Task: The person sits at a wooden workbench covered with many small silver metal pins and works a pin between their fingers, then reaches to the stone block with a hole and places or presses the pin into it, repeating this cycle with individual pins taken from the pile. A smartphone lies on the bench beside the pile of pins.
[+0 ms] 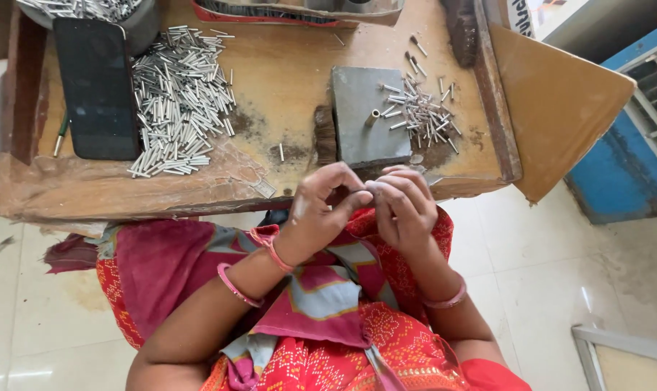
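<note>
Metal pins: large unsorted heap [180, 101] far left of the grey steel block [368, 116] on the wooden counter [285, 65]; smaller scattered lot [422, 112] at the block's right edge, one short tube [372, 116] upright on it.

Left hand [321, 199] and right hand [401, 203], just near side of the block, fingertips pinched together; any item between them too small to tell. Judged early: most stock remains in the large heap.

Black phone [97, 87] lies left of the heap; nothing obstructs the block.

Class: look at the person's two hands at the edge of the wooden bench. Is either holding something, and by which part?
It cannot be told. The left hand and right hand meet fingertip to fingertip, and the curled fingers hide anything pinched between them.
</note>
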